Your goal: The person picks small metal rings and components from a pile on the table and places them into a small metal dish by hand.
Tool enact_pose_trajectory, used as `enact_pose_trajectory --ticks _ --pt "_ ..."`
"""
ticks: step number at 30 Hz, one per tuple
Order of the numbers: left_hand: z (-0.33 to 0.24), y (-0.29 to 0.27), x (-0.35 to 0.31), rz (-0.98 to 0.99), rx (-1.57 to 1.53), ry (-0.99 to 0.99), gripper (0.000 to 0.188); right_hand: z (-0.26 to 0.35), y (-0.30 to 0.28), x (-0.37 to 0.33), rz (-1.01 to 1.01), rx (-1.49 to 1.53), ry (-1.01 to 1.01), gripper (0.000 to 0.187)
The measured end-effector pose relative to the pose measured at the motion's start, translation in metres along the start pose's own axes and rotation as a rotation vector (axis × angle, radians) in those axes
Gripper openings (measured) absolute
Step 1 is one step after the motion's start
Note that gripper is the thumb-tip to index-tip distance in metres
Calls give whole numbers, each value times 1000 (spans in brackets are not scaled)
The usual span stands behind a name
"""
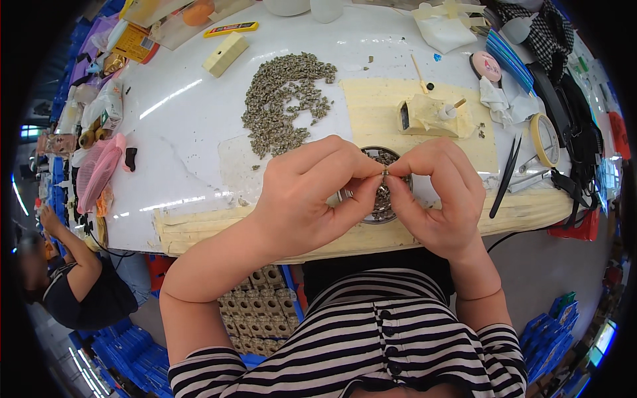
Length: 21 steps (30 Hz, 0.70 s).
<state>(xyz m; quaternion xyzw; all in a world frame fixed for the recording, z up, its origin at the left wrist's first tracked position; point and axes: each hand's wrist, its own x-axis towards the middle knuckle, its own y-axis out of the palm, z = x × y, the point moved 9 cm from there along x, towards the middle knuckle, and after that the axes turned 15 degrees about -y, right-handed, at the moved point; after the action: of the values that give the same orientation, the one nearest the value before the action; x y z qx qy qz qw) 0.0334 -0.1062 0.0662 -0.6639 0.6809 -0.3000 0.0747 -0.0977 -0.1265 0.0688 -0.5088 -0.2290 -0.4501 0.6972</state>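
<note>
Over a round metal dish [379, 221] near the table's front edge, my two hands meet fingertip to fingertip. My left hand [312, 192] pinches a tiny metal part [385, 174] between thumb and index finger. From the other side, my right hand [441, 192] pinches at the same part, its fingers curled. The fingertips hide most of the part, so its exact kind cannot be made out. Small metal pieces [383, 207] lie in the dish below. Beyond my left hand, a large loose heap of small grey metal parts [275, 109] spreads over the white tabletop.
A taped block with a white nozzle [448, 113] stands behind my right hand. Black tweezers [507, 176] and a tape roll [545, 139] lie at right. A cream block [225, 54] sits far left. Another person [73, 278] works at left. Trays of metal parts [255, 308] stand below.
</note>
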Motion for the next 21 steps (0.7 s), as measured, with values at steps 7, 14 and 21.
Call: enact_pose_trajectory --ticks 7,14,21 --pt "20 5 1 138 -267 -240 5 7 2 3 -1 -34 -61 25" --pt "52 23 -8 345 -670 -681 10 10 5 4 -5 -95 -89 23" --pt "55 27 -8 363 -723 -718 11 12 5 4 -22 -107 -76 21"
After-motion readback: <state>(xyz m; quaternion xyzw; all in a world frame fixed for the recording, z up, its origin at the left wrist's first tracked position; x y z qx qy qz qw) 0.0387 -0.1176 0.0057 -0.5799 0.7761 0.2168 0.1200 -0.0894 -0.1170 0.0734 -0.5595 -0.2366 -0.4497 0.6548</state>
